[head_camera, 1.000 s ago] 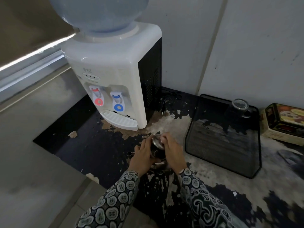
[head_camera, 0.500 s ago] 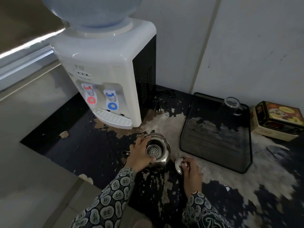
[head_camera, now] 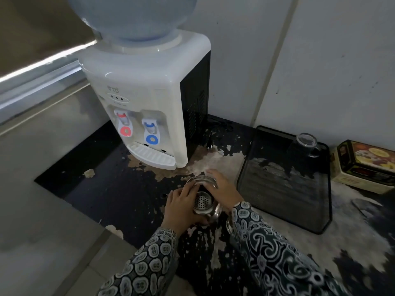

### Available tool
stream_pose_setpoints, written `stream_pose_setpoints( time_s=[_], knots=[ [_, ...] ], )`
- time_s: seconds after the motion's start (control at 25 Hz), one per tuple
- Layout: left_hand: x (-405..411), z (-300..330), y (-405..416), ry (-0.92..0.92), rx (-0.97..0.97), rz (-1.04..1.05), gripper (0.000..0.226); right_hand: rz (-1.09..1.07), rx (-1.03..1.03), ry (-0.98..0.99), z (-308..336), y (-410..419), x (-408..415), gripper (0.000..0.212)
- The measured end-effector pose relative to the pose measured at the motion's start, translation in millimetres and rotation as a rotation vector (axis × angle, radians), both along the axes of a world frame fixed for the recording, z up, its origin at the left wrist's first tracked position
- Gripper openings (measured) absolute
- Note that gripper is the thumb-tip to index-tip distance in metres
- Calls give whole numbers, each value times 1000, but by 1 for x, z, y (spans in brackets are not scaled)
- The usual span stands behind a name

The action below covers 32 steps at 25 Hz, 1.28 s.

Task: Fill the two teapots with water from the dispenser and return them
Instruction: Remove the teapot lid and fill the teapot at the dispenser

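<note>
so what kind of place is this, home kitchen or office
Probably a small office or home drinks corner; the pictures cannot settle which. A bottle-fed water dispenser stands on a worn, peeling counter, with an upturned glass mug on a mesh tray and a printed tin beside it.

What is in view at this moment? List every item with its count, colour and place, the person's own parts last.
water dispenser: 1, white with black side, back left of the counter, against the wall
water bottle: 1, pale blue, on top of the dispenser
taps: 2, red on the left, blue on the right, above the drip tray
teapot: 1, silver metal, lid off, strainer showing, in front of the dispenser
lid: 1, silver, beside the teapot, under the right sleeve
mesh tray: 1, black, right of the teapot
glass mug: 1, clear, upside down on the tray
tin box: 1, cream and dark, far right
left hand: on the teapot
right hand: on the teapot
</note>
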<state>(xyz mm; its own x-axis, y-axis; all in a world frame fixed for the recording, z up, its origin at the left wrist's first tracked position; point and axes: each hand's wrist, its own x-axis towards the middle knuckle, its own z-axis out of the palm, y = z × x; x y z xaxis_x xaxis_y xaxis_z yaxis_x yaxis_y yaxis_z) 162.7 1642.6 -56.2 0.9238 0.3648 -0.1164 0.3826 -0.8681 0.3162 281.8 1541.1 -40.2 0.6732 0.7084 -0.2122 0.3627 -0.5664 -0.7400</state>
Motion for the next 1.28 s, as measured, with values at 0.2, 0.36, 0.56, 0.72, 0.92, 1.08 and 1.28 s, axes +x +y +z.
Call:
stream_pose_setpoints(
  time_s=[0.2, 0.36, 0.56, 0.72, 0.92, 1.08, 1.28],
  knots=[
    [-25, -7, 38, -209, -90, -40, 91, 7, -89, 53, -13, 4, 6, 24],
    [-53, -9, 39, -231, -287, 295, 72, -31, -107, 82, -16, 0, -7, 25],
    [-70, -12, -8, -360, -532, 613, 51, -53, -128, 214, -18, -8, -39, 21],
    [-72, -24, -40, -408, -464, 579, 98, 19, -227, 329, -16, -8, -49, 37],
    [-84, -33, -7, -413, -544, 491, 97, 40, -26, 278, -17, -3, -32, 67],
    [-94, -30, 29, -367, -496, 416, 86, 202, 88, -66, -19, 10, -38, 69],
    [-109, -28, 44, -387, -628, 373, 70, 447, -222, -358, -25, 16, -45, 88]
  ],
)
